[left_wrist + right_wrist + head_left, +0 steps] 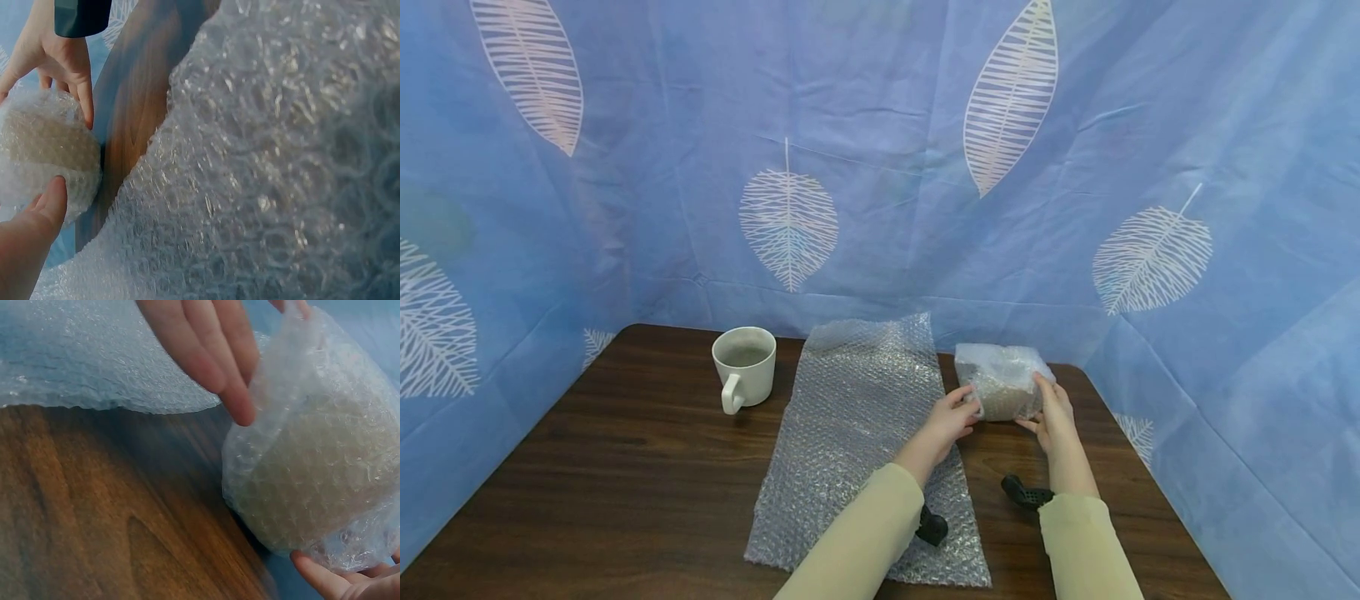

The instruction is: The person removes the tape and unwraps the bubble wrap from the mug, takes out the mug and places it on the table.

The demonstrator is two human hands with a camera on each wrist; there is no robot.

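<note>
Toward the back right of the table, a bubble-wrapped bundle (1000, 385) is held between both hands. Something pale beige shows through its clear wrap, its shape blurred. The left hand (946, 423) grips the bundle's left end; in the left wrist view its thumb (55, 197) lies against the wrap. On the opposite end, the right hand (1054, 412) holds it with thumb and fingers apart around the side. From the right wrist view, the right hand (350, 582) is low at the bundle's end and the left hand's fingers (206, 347) hang at its upper edge.
A flat sheet of bubble wrap (865, 433) spreads over the middle of the dark wooden table (610, 467), partly under the left forearm. The white mug (752, 371) stands left of the sheet, handle toward the front. Blue leaf-patterned cloth (880, 150) hangs behind and at both sides.
</note>
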